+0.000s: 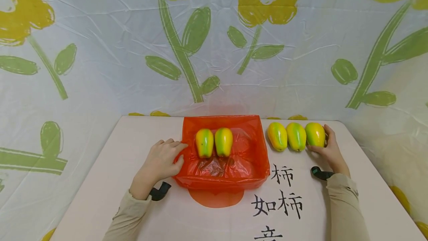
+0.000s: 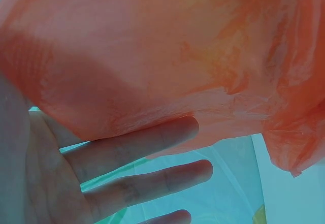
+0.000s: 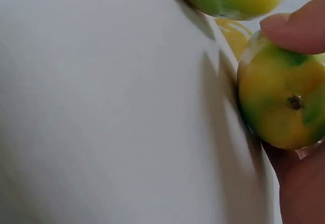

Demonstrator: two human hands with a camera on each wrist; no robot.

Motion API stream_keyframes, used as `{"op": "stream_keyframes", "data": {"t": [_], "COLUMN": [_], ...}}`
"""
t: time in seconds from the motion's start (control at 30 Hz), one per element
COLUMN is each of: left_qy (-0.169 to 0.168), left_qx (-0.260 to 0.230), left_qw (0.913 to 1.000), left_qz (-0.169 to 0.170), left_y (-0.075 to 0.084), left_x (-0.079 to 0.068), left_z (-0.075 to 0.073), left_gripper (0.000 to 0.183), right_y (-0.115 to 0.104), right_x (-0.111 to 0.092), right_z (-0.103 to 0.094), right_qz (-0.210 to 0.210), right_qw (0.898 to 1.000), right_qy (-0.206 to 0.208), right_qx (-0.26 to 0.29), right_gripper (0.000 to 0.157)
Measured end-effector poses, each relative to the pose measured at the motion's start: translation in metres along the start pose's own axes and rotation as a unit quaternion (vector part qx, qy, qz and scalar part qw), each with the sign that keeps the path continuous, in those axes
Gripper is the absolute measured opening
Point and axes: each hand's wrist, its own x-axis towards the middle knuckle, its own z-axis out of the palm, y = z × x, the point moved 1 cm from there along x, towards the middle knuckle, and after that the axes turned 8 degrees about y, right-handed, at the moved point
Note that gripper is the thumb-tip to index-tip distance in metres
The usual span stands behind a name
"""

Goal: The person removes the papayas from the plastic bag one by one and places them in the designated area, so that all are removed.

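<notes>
The rightmost papaya (image 1: 315,134) is clasped by the right hand (image 1: 330,152), with the thumb bent to one side of it and the fingers round the other. In the right wrist view, a small dark brown mark is seen at the fruit's end, and a narrow gap is left between this papaya and the next one. The left hand (image 1: 162,162) is laid against the left wall of a red plastic bag (image 1: 224,184); its fingers are straight and spread apart, and the forefinger is partly overlapped by the bag's edge in the left wrist view.

Beside the clasped fruit, two more yellow-and-green papayas, the middle papaya (image 1: 296,137) and the left papaya of the row (image 1: 277,137), are set in line on the far right part of the table (image 1: 100,181), just right of the bag; whether these two touch cannot be told. Inside the bag, which is spread open in a box shape, two papayas are laid side by side, the left one (image 1: 204,143) and the right one (image 1: 223,142), with a slim gap between them.

Beige sleeves (image 1: 345,204) are worn on both arms, and a black device (image 1: 159,192) is fixed at each wrist. Black Chinese characters (image 1: 290,204) are marked on the table at the near right. Behind, a white sheet (image 1: 130,44) is hung, printed with yellow flowers and green leaves
</notes>
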Motion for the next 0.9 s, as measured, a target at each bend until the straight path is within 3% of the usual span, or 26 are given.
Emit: {"op": "stream_keyframes", "data": {"t": [0.27,0.5,0.9], "left_qy": [-0.004,0.001,0.006], "left_qx": [-0.003,-0.007,-0.005], "left_qw": [1.0,1.0,0.9999], "left_qz": [-0.001,0.005,0.008], "left_y": [0.001,0.002,0.002], "left_x": [0.0,0.0,0.0], "left_z": [-0.001,0.0,0.002], "left_gripper": [0.034,0.034,0.033], "right_y": [0.008,-0.005,0.011], "right_x": [-0.006,-0.016,-0.01], "right_z": [0.002,0.006,0.005], "right_qz": [-0.015,-0.028,-0.032], "right_qw": [1.0,0.997,0.997], "right_qy": [0.019,0.02,0.018], "right_qx": [0.021,0.073,0.063], "right_gripper": [0.098,0.094,0.098]}}
